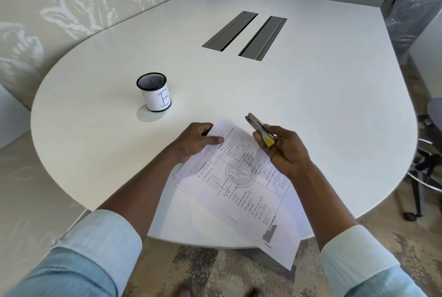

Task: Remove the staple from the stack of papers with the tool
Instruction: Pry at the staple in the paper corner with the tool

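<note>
Lying at the near table edge, the white printed paper stack is pinched at its far corner by my left hand; my right hand grips the yellow-handled metal staple remover just beside it, above the white rounded table.

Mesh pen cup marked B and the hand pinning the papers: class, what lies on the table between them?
Nothing. In the head view, only bare white table separates the pen cup from the left hand gripping the paper stack.
</note>
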